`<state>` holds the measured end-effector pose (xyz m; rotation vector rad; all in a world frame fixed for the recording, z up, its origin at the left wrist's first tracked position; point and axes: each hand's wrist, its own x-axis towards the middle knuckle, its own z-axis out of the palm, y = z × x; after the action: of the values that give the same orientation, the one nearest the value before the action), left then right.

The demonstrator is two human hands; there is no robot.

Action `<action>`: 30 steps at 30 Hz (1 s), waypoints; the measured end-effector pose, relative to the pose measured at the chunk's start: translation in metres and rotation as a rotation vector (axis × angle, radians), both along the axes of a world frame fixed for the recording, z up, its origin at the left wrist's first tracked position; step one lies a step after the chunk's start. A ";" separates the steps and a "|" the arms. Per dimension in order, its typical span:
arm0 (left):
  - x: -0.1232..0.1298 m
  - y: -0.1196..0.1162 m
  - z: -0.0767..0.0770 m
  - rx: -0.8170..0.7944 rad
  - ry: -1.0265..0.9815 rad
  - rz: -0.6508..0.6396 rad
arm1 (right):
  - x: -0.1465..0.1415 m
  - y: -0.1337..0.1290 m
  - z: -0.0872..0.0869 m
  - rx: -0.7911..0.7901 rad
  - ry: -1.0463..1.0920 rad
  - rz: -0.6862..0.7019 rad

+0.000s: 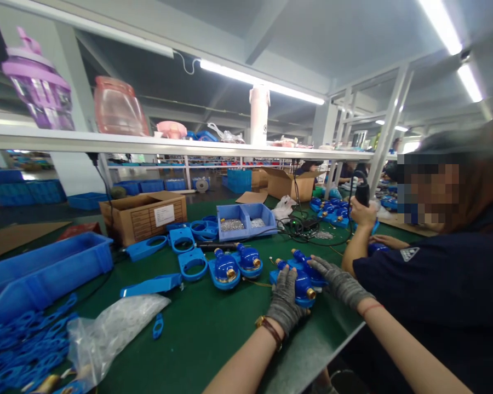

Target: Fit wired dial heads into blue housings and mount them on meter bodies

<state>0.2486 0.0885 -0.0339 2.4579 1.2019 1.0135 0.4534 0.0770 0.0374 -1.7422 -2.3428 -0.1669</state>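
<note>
Two blue water meters with brass threaded ends sit side by side at the right of the green table. My left hand (286, 301), in a grey fingerless-looking glove, wraps the nearer water meter (303, 287), its thumb by the near end. My right hand (342, 282), gloved alike, lies with stretched fingers over the farther water meter (299, 257); its palm is hidden. To their left rest two more meters, one (225, 267) in a light-blue ring-shaped holder and another (250, 257) touching it. A thin yellowish wire runs between the pairs.
Empty ring holders (193, 264) lie left of the meters. Behind stands a two-part blue bin (246, 232) of small metal parts, beside a cardboard box (143, 216). A plastic bag (115, 328) and blue tray (49, 268) occupy the left. A co-worker (431, 273) sits close at right, holding a dark tool.
</note>
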 end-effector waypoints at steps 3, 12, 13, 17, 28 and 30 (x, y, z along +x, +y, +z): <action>-0.026 -0.017 0.009 0.031 0.038 -0.019 | -0.003 -0.001 0.023 -0.023 -0.028 -0.006; -0.158 -0.005 0.037 0.129 0.063 0.535 | -0.133 0.047 0.071 -0.033 -0.167 0.217; -0.164 0.001 0.035 0.123 0.074 0.562 | -0.154 0.055 0.066 -0.057 -0.212 0.255; -0.171 0.025 0.020 0.126 0.113 0.521 | -0.207 0.081 0.036 -0.097 -0.369 0.304; -0.137 0.068 -0.001 0.125 0.074 0.381 | -0.178 0.122 0.033 -0.125 -0.447 0.280; -0.121 0.075 0.000 0.093 0.073 0.363 | -0.167 0.132 0.034 -0.142 -0.433 0.251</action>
<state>0.1279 0.1636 -0.0336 2.4148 1.7060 1.0967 0.2864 0.2085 0.0712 -1.5755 -2.9241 -0.3770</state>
